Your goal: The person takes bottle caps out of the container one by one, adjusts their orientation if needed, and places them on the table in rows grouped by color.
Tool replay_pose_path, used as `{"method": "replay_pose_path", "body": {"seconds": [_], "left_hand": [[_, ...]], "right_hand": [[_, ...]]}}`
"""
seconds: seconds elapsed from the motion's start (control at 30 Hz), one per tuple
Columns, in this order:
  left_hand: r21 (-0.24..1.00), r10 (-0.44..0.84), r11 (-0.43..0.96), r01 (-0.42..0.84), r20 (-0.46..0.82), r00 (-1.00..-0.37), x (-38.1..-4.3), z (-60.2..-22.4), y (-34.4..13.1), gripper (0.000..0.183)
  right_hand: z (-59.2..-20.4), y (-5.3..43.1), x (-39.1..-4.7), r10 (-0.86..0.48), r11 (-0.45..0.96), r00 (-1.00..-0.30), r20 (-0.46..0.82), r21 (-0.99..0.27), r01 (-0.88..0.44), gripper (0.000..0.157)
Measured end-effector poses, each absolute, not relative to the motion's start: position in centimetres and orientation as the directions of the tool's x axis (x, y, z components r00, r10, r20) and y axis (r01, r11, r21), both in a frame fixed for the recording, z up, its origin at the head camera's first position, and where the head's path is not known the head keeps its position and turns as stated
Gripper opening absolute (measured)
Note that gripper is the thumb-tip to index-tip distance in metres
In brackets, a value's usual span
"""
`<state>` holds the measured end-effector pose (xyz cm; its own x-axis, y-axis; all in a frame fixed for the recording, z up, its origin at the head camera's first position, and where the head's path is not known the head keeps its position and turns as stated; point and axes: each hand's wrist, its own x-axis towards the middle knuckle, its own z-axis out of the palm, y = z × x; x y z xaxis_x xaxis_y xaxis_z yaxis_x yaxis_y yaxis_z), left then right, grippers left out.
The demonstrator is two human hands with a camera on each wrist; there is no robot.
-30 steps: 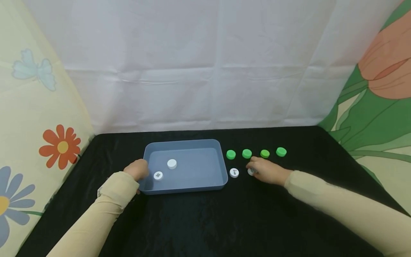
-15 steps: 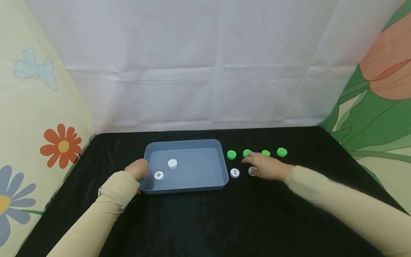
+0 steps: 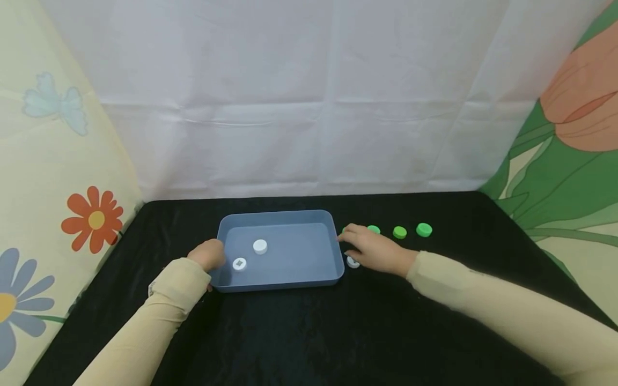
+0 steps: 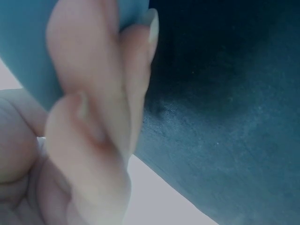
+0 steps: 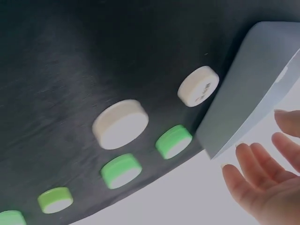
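My left hand (image 3: 207, 254) grips the left end of the blue-grey tray (image 3: 294, 252); in the left wrist view its fingers (image 4: 89, 51) lie against the tray's side. Inside the tray sit a plain white cap (image 3: 260, 246) and a white cap with a dark mark (image 3: 239, 264). My right hand (image 3: 372, 247) hovers by the tray's right rim, its fingers spread and holding nothing. Beneath it, in the right wrist view, a white cap with dark marks (image 5: 198, 86) and a second white cap (image 5: 120, 124) lie on the black cloth.
A row of green caps runs along the back right: one (image 3: 374, 229) beside my right hand, a lighter one (image 3: 399, 232), and one at the far end (image 3: 424, 229). Another green cap (image 5: 174, 141) is mostly hidden by my hand in the head view. A white cloth (image 3: 309, 134) hangs behind.
My right hand has let go of a white cap in the front row and moved left to the tray's right rim. My left hand and the tray have stayed put.
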<state>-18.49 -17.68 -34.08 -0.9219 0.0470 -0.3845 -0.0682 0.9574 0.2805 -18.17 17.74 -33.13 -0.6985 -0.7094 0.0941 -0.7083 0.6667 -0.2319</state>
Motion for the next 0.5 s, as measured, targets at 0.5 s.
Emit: {"method": "replay_pose_path", "body": {"seconds": [0.5], "left_hand": [[0.303, 0.025, 0.946, -0.115, -0.422, -0.906, -18.8, -34.4, -17.6, 0.018]], "right_hand": [[-33.2, 12.6, -18.5, -0.780, 0.579, -0.619, 0.094, -0.267, -0.770, 0.034]]}}
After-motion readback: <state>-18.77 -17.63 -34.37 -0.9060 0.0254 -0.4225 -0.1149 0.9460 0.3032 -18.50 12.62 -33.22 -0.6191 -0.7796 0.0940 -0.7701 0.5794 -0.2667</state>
